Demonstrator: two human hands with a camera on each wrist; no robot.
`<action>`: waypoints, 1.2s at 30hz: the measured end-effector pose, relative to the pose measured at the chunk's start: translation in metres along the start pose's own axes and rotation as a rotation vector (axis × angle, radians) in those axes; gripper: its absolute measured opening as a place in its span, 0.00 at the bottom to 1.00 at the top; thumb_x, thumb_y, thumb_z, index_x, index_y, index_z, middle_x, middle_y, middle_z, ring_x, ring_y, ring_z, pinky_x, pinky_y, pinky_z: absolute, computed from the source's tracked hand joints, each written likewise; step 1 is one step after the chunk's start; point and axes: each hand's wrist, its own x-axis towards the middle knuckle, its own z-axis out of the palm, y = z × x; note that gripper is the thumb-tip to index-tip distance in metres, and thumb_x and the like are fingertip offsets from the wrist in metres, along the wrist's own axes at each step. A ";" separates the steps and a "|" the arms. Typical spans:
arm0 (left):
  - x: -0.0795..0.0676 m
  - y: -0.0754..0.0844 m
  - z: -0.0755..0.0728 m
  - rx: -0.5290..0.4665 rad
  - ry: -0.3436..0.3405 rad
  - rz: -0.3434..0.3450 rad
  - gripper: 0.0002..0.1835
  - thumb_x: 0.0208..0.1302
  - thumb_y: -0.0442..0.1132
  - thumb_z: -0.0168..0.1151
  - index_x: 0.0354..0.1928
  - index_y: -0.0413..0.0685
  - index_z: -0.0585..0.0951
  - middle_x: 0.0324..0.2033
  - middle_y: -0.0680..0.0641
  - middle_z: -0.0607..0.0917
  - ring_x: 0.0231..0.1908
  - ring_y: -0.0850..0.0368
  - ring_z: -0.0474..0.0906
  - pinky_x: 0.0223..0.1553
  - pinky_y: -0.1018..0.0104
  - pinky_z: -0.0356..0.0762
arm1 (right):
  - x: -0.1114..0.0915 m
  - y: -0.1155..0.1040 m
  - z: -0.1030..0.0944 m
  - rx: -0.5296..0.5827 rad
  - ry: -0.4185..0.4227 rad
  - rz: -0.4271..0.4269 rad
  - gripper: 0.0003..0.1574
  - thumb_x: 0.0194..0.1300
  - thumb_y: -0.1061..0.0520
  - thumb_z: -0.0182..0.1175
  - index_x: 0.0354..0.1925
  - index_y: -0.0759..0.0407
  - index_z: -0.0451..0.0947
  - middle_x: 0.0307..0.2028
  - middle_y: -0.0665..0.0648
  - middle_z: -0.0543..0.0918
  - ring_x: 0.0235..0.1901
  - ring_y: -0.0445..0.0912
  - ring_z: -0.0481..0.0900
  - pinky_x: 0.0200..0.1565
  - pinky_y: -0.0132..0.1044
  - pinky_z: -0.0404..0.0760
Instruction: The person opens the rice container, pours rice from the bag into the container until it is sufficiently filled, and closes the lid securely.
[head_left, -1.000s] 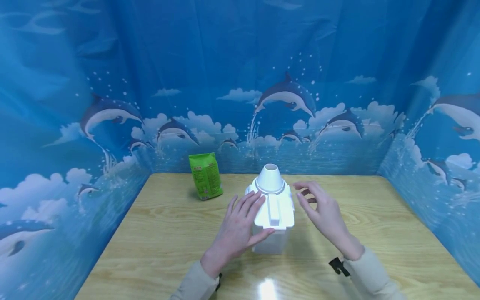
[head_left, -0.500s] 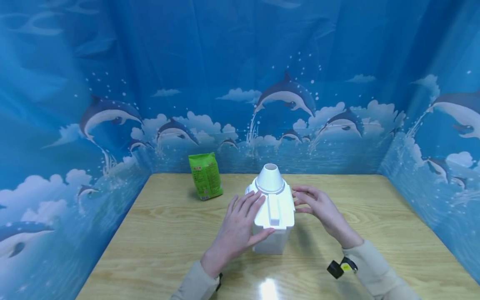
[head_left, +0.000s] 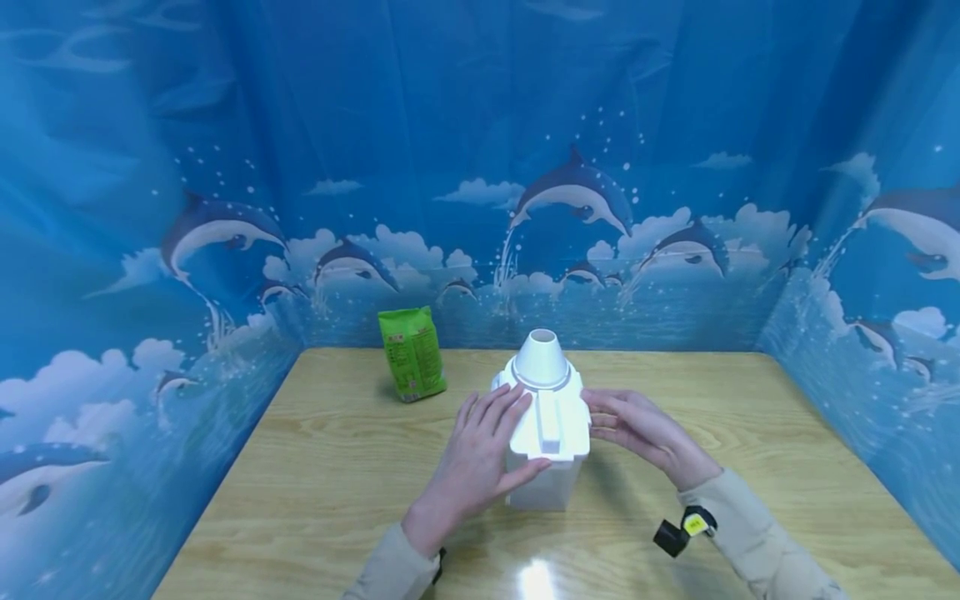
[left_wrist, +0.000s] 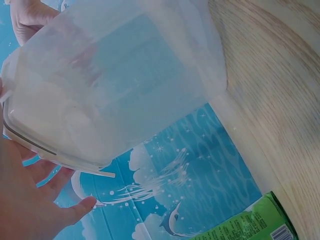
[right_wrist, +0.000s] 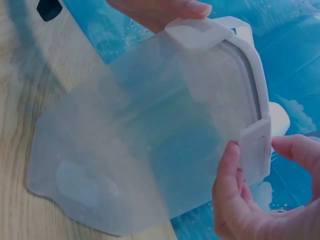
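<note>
A translucent plastic storage container [head_left: 542,490] stands upright on the table, with a white lid [head_left: 523,433] on it. From the lid rises a white cone-shaped spout [head_left: 542,364]. My left hand [head_left: 474,457] rests on the lid's left side, fingers extended over the top and thumb along the front edge. At the right side, my right hand [head_left: 647,427] pinches a side latch [right_wrist: 254,150], thumb at the lid's rim and fingertips at the latch's lower edge. In the right wrist view, another latch [right_wrist: 197,35] lies flat against the container wall near the left thumb.
A green printed bag [head_left: 414,354] stands behind and left of the container. The wooden table [head_left: 337,500] runs back to a blue dolphin-patterned curtain [head_left: 465,208] on the far side and both flanks.
My right hand has moved from beside the lid to its right edge, its fingers closing in on the side latch. The left hand and the container have stayed in place.
</note>
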 end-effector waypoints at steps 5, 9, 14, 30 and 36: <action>-0.001 0.000 0.001 -0.003 -0.005 -0.003 0.44 0.68 0.73 0.50 0.74 0.49 0.66 0.72 0.47 0.69 0.73 0.49 0.62 0.71 0.39 0.60 | 0.002 0.002 -0.001 0.057 -0.035 0.022 0.37 0.76 0.50 0.56 0.67 0.77 0.61 0.49 0.56 0.84 0.48 0.44 0.83 0.56 0.38 0.83; -0.001 0.000 0.002 -0.005 0.005 0.002 0.44 0.68 0.72 0.50 0.74 0.48 0.67 0.72 0.46 0.69 0.72 0.49 0.63 0.71 0.39 0.61 | 0.004 0.004 -0.002 0.124 -0.063 0.033 0.18 0.77 0.53 0.54 0.54 0.66 0.76 0.40 0.53 0.87 0.43 0.42 0.85 0.52 0.35 0.84; -0.001 0.000 0.001 -0.017 0.016 0.011 0.44 0.68 0.72 0.50 0.74 0.48 0.67 0.72 0.46 0.69 0.72 0.49 0.63 0.70 0.38 0.62 | 0.006 0.007 -0.003 0.155 -0.114 0.029 0.12 0.78 0.55 0.51 0.45 0.58 0.79 0.39 0.52 0.88 0.43 0.42 0.86 0.51 0.35 0.84; -0.001 0.000 0.001 -0.025 0.036 0.013 0.45 0.66 0.72 0.54 0.73 0.48 0.68 0.71 0.46 0.70 0.71 0.48 0.64 0.70 0.40 0.63 | 0.013 0.009 -0.004 0.188 -0.179 0.016 0.15 0.79 0.57 0.47 0.42 0.56 0.81 0.38 0.52 0.87 0.39 0.41 0.85 0.49 0.33 0.85; 0.000 0.000 0.001 -0.024 0.010 0.001 0.45 0.65 0.71 0.57 0.73 0.48 0.68 0.72 0.46 0.70 0.72 0.50 0.64 0.72 0.41 0.61 | 0.014 0.009 -0.004 0.199 -0.166 0.018 0.15 0.79 0.56 0.48 0.42 0.55 0.81 0.37 0.51 0.87 0.38 0.39 0.84 0.46 0.32 0.85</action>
